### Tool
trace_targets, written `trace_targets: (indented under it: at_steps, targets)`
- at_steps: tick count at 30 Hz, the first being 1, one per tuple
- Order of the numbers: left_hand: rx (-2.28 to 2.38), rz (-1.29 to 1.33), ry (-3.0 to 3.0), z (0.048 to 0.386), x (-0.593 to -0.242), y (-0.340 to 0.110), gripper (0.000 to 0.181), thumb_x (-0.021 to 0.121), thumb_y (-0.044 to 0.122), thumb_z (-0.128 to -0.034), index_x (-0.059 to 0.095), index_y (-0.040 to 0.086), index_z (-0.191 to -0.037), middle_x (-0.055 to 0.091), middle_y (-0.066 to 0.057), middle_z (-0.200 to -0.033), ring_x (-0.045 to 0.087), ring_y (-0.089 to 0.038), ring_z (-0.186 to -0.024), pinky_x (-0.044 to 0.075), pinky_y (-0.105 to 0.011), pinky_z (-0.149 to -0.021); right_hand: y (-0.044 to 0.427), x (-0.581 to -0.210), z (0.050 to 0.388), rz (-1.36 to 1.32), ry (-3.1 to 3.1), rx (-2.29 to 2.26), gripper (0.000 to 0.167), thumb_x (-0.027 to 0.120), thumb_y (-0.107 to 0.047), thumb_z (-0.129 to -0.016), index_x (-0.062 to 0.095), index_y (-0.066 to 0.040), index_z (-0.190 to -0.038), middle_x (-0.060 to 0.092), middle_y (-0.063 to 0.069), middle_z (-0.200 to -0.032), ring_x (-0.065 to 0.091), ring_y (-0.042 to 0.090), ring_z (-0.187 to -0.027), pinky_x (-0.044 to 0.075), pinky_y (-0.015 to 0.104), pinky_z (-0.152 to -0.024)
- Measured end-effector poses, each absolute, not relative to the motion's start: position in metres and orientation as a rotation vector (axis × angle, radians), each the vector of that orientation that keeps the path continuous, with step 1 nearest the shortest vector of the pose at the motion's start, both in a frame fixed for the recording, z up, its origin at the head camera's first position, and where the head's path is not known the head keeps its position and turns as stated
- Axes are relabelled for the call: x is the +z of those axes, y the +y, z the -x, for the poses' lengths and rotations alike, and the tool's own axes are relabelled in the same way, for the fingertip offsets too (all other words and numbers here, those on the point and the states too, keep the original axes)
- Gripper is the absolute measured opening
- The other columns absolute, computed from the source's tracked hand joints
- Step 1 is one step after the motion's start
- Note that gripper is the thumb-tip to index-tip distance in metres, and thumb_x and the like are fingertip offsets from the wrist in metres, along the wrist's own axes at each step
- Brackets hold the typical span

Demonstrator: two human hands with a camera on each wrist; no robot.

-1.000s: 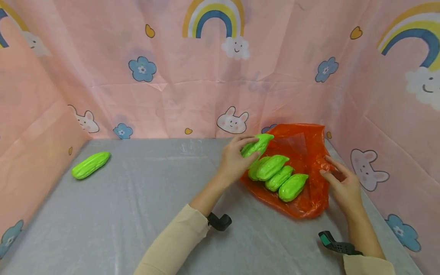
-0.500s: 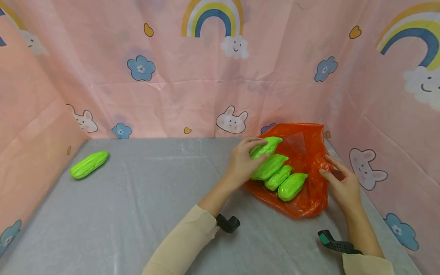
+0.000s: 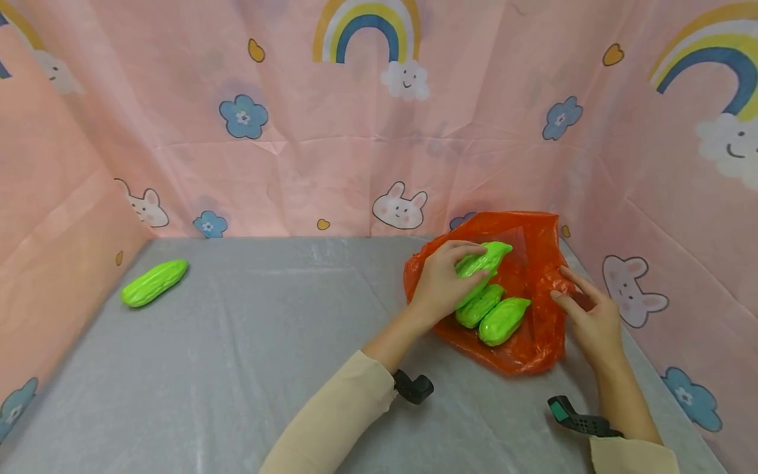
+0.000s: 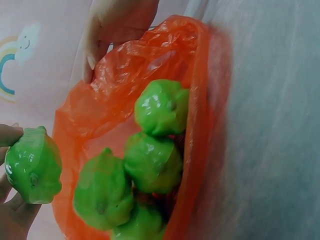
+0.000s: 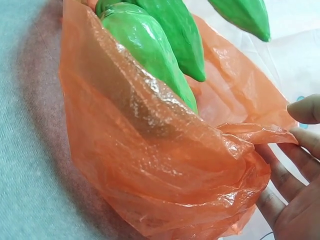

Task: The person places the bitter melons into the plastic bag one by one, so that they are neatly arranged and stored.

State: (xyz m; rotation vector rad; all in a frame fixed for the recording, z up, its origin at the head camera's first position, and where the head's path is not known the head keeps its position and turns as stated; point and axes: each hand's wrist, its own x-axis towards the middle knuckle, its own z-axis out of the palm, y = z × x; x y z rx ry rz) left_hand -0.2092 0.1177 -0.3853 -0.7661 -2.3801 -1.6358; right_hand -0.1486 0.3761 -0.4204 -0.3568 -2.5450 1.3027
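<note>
Over the mouth of an orange-red plastic bag, my left hand grips a glossy bright-green bitter melon. In the left wrist view this bitter melon sits between the fingers and thumb, apart from several others. Those lie inside the bag; one bitter melon shows at the front, and the left hand hides part of the group in the head view. At the bag's right side, my right hand pinches the rim, with thumb on one side and fingers behind the plastic.
One more bitter melon lies far left on the grey tabletop. Pink printed cloth walls the back and both sides. The bag stands near the back right, close to the right wall.
My left hand has moved right with the bitter melon, further over the bag and the ones inside it. The right hand stays in place at the bag's rim.
</note>
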Motion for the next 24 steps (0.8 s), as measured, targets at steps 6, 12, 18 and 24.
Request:
trace_targets:
  at_steps: [6, 12, 18, 24]
  targets:
    - [-1.599, 0.767, -2.449, 0.208, -0.394, 0.126, 0.033, 0.074, 0.022, -0.0927, 0.072, 0.018, -0.125, 0.066, 0.001, -0.129, 0.062, -0.011, -0.120, 0.051, -0.020, -0.101, 0.377, -0.420, 0.149, 0.348, -2.540, 1.308, 0.054, 0.057, -0.039, -0.102, 0.047, -0.025, -0.153, 0.049, 0.012, -0.154, 0.047, -0.012, -0.100, 0.043, 0.000, -0.077]
    - [-1.554, 0.763, -2.483, 0.205, -0.398, 0.133, 0.031, 0.076, 0.024, -0.0910, 0.074, 0.020, -0.122, 0.068, 0.003, -0.125, 0.063, -0.009, -0.116, 0.051, -0.017, -0.096, 0.377, -0.420, 0.149, 0.357, -2.547, 1.313, 0.054, 0.058, -0.039, -0.102, 0.047, -0.026, -0.153, 0.048, 0.011, -0.155, 0.047, -0.012, -0.100, 0.043, 0.000, -0.076]
    - [-1.550, 0.772, -2.510, 0.201, -0.400, 0.141, 0.032, 0.076, 0.026, -0.0912, 0.073, 0.023, -0.123, 0.067, 0.006, -0.127, 0.062, -0.007, -0.116, 0.051, -0.017, -0.097, 0.377, -0.421, 0.149, 0.345, -2.518, 1.319, 0.053, 0.059, -0.037, -0.101, 0.049, -0.024, -0.151, 0.054, 0.005, -0.148, 0.050, -0.012, -0.098, 0.045, 0.000, -0.076]
    - [-1.519, 0.776, -2.574, 0.200, -0.403, 0.148, 0.032, 0.074, 0.028, -0.0928, 0.072, 0.025, -0.125, 0.066, 0.007, -0.129, 0.061, -0.006, -0.115, 0.051, -0.016, -0.094, 0.377, -0.422, 0.150, 0.332, -2.528, 1.308, 0.053, 0.059, -0.036, -0.102, 0.048, -0.025, -0.152, 0.052, 0.009, -0.151, 0.049, -0.013, -0.098, 0.045, 0.000, -0.076]
